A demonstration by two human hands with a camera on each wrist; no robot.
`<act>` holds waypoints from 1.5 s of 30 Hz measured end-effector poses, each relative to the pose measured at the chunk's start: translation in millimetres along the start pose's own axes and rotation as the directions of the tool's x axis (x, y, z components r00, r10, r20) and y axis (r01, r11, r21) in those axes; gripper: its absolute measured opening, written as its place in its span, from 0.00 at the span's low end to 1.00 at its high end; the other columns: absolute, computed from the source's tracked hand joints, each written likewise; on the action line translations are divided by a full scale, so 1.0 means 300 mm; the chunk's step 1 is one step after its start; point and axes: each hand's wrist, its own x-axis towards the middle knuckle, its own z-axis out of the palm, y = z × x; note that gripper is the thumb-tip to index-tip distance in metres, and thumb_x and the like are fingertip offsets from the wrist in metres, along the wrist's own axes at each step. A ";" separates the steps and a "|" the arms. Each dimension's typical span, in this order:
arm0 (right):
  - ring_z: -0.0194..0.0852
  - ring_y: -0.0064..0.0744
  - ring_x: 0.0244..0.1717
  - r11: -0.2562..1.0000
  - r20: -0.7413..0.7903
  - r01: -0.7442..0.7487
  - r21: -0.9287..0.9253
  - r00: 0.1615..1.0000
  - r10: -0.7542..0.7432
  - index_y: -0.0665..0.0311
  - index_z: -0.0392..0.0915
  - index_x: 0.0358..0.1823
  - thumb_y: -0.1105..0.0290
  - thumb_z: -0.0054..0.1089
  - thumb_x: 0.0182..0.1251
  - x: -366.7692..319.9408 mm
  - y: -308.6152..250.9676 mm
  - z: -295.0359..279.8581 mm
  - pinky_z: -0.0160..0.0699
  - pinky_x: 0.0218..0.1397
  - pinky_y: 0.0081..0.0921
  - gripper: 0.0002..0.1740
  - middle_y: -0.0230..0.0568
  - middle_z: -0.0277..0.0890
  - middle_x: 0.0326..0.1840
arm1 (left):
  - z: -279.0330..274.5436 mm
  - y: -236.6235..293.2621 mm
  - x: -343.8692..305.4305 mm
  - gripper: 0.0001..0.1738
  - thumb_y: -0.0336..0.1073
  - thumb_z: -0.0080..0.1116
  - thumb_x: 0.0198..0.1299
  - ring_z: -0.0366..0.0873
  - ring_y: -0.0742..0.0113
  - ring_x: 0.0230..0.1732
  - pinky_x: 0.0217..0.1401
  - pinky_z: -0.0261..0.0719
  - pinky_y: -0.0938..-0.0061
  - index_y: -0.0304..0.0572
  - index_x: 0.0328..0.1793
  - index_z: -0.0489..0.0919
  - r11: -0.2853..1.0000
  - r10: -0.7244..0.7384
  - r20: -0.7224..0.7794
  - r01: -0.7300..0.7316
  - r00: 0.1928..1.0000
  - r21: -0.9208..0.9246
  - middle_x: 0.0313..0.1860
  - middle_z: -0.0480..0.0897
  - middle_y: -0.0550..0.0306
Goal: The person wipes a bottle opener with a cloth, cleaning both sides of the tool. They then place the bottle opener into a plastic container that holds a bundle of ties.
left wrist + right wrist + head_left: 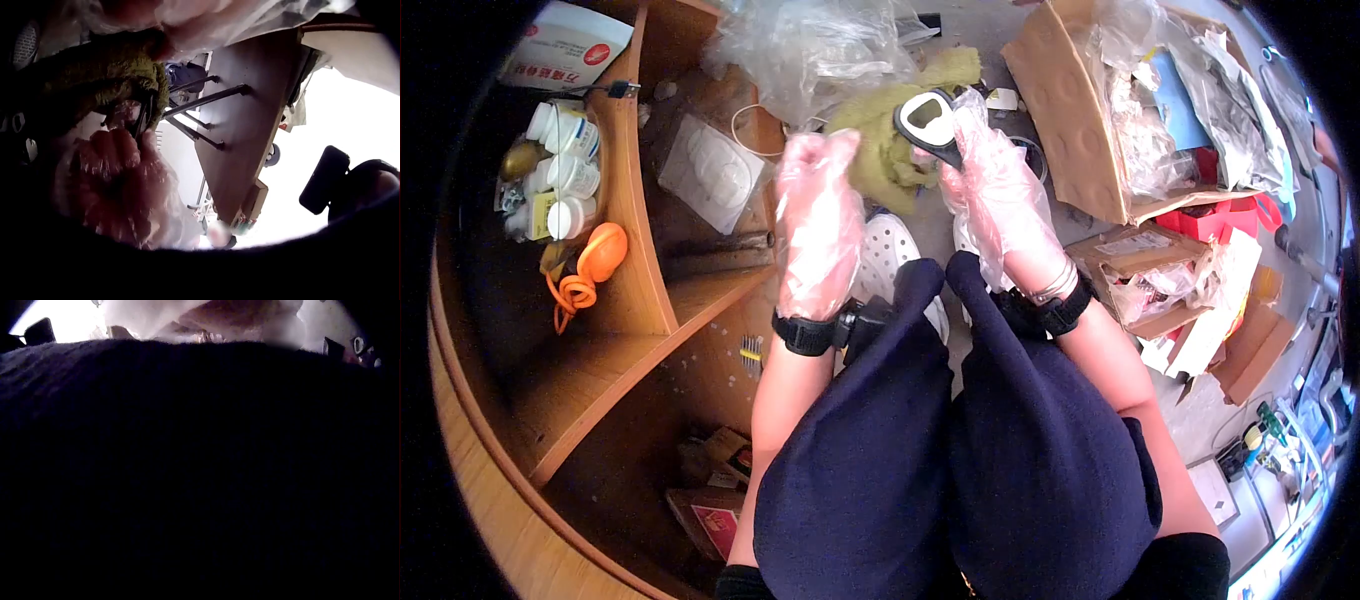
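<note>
Both hands wear clear plastic gloves over the knees. My right hand (1000, 185) grips a black and white tool (927, 120) with a loop-like oval end, which sticks out past the fingers. In the left wrist view its curled fingers (115, 150) show at the lower left. To its left, my left hand (820, 210) has its fingers bent close by an olive-green cloth (890, 150); I cannot tell whether they hold it. The same cloth stretches between the hands in the left wrist view. Dark fabric fills most of the right wrist view.
On the left stands a wooden cabinet (645, 150) with white bottles (565, 170) and an orange cord (590, 265). A carton (1060, 120) packed with plastic bags is at the upper right, a smaller box (1140, 265) below it. Clear plastic (810, 50) lies ahead.
</note>
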 end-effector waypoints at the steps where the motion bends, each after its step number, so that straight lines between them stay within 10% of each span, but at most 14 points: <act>1: 0.74 0.53 0.46 0.999 0.050 -0.025 0.038 0.998 0.023 0.70 0.70 0.57 0.68 0.58 0.62 0.006 -0.006 -0.011 0.72 0.52 0.42 0.23 0.55 0.76 0.48 | -0.002 0.007 0.003 0.10 0.30 0.59 0.62 0.60 0.82 0.26 0.28 0.60 0.81 0.48 0.32 0.68 1.000 -0.001 0.000 0.001 1.000 0.000 0.26 0.67 0.71; 8: 0.74 0.53 0.47 0.993 0.187 -0.096 -0.071 0.977 0.107 0.67 0.69 0.59 0.68 0.60 0.64 0.038 0.004 -0.042 0.75 0.51 0.39 0.23 0.52 0.75 0.48 | 0.011 0.083 -0.025 0.07 0.28 0.58 0.63 0.69 0.79 0.38 0.42 0.69 0.79 0.47 0.39 0.70 0.936 0.295 -0.155 -0.318 0.943 -0.150 0.34 0.73 0.67; 11: 0.74 0.43 0.44 0.903 0.090 -0.149 0.404 0.988 0.122 0.66 0.70 0.58 0.67 0.55 0.69 0.026 0.006 -0.011 0.75 0.49 0.36 0.19 0.45 0.76 0.46 | 0.001 0.100 -0.011 0.10 0.31 0.58 0.62 0.77 0.62 0.53 0.61 0.72 0.69 0.40 0.48 0.80 0.391 0.526 0.616 -0.810 0.587 0.438 0.50 0.82 0.55; 13: 0.71 0.33 0.43 0.595 0.558 -0.595 0.540 0.782 0.277 0.65 0.72 0.54 0.65 0.49 0.74 0.038 -0.012 -0.053 0.73 0.49 0.32 0.14 0.38 0.74 0.45 | 0.052 0.089 -0.017 0.21 0.36 0.61 0.58 0.74 0.53 0.61 0.66 0.68 0.64 0.41 0.58 0.79 0.161 0.555 0.622 -0.805 0.553 0.571 0.59 0.78 0.48; 14: 0.70 0.33 0.41 0.960 0.679 -0.276 0.053 0.715 0.168 0.65 0.73 0.49 0.63 0.44 0.76 0.100 -0.055 -0.134 0.72 0.48 0.30 0.13 0.38 0.73 0.40 | 0.062 0.072 -0.019 0.22 0.37 0.61 0.59 0.73 0.51 0.62 0.67 0.68 0.63 0.43 0.61 0.77 0.292 0.523 0.579 -0.770 0.626 0.568 0.60 0.78 0.46; 17: 0.71 0.41 0.40 0.840 0.120 0.011 0.542 0.989 -0.091 0.65 0.74 0.45 0.65 0.46 0.72 0.025 -0.026 -0.052 0.72 0.47 0.33 0.11 0.43 0.73 0.35 | 0.055 0.029 -0.012 0.24 0.38 0.58 0.63 0.76 0.47 0.57 0.61 0.71 0.62 0.44 0.65 0.72 0.520 0.398 0.493 -0.633 0.773 0.573 0.53 0.80 0.42; 18: 0.72 0.50 0.39 0.954 0.271 0.076 0.289 0.950 -0.158 0.66 0.74 0.40 0.67 0.48 0.68 0.026 -0.007 -0.044 0.72 0.46 0.39 0.10 0.47 0.74 0.33 | 0.053 0.033 -0.012 0.22 0.38 0.56 0.64 0.78 0.47 0.52 0.58 0.73 0.63 0.40 0.63 0.73 0.550 0.243 0.460 -0.512 0.854 0.660 0.48 0.82 0.42; 21: 0.78 0.53 0.34 0.960 0.418 -0.105 0.261 0.908 -0.015 0.65 0.78 0.36 0.65 0.51 0.62 0.032 -0.023 -0.066 0.78 0.38 0.41 0.11 0.50 0.78 0.30 | 0.024 -0.010 0.013 0.16 0.38 0.51 0.69 0.82 0.57 0.39 0.45 0.76 0.65 0.30 0.52 0.76 0.492 0.145 0.425 -0.438 0.893 0.753 0.35 0.84 0.44; 24: 0.77 0.56 0.33 0.971 0.409 -0.010 0.239 0.908 -0.091 0.69 0.76 0.36 0.67 0.48 0.65 0.048 -0.049 -0.087 0.77 0.35 0.45 0.12 0.55 0.76 0.27 | -0.007 -0.054 0.041 0.16 0.38 0.49 0.71 0.75 0.77 0.39 0.44 0.74 0.74 0.28 0.44 0.80 0.844 0.080 0.292 -0.221 0.953 0.488 0.35 0.84 0.56; 33: 0.74 0.53 0.41 0.905 0.331 -0.201 0.376 0.941 0.071 0.66 0.76 0.35 0.72 0.48 0.65 0.001 -0.032 -0.075 0.73 0.44 0.41 0.07 0.53 0.75 0.37 | 0.050 -0.023 0.011 0.18 0.40 0.54 0.68 0.76 0.76 0.41 0.47 0.74 0.77 0.29 0.49 0.80 0.818 0.123 0.253 -0.242 0.960 0.521 0.37 0.84 0.59; 37: 0.74 0.53 0.49 0.937 0.452 0.201 -0.287 0.891 -0.052 0.66 0.77 0.42 0.71 0.47 0.66 -0.006 0.012 -0.049 0.74 0.51 0.40 0.10 0.52 0.77 0.46 | 0.069 0.075 -0.010 0.22 0.45 0.55 0.67 0.76 0.75 0.38 0.45 0.74 0.75 0.29 0.48 0.81 0.894 -0.244 0.346 0.073 0.906 0.441 0.35 0.83 0.55; 39: 0.73 0.55 0.50 0.797 0.067 -0.295 0.527 0.949 0.307 0.68 0.75 0.51 0.73 0.51 0.63 0.007 0.080 0.018 0.74 0.56 0.38 0.15 0.53 0.76 0.50 | -0.005 0.056 0.029 0.23 0.49 0.54 0.66 0.71 0.77 0.32 0.37 0.71 0.75 0.31 0.42 0.81 0.848 -0.222 0.396 -0.024 0.891 0.530 0.29 0.79 0.62; 44: 0.77 0.44 0.45 0.872 0.209 -0.461 0.166 0.880 0.426 0.69 0.73 0.54 0.69 0.54 0.70 0.055 0.062 -0.098 0.77 0.50 0.33 0.16 0.49 0.78 0.48 | -0.049 0.070 0.034 0.16 0.46 0.55 0.68 0.64 0.81 0.32 0.33 0.64 0.78 0.40 0.36 0.77 0.913 0.032 0.072 -0.058 0.997 0.404 0.29 0.72 0.71; 45: 0.76 0.36 0.40 0.576 0.379 -0.609 0.546 0.792 0.479 0.67 0.73 0.54 0.67 0.52 0.72 0.060 0.065 -0.099 0.76 0.44 0.29 0.15 0.44 0.79 0.43 | -0.046 0.077 0.034 0.15 0.45 0.54 0.69 0.65 0.82 0.33 0.34 0.65 0.80 0.40 0.38 0.77 0.964 0.074 0.013 -0.075 0.997 0.257 0.30 0.73 0.71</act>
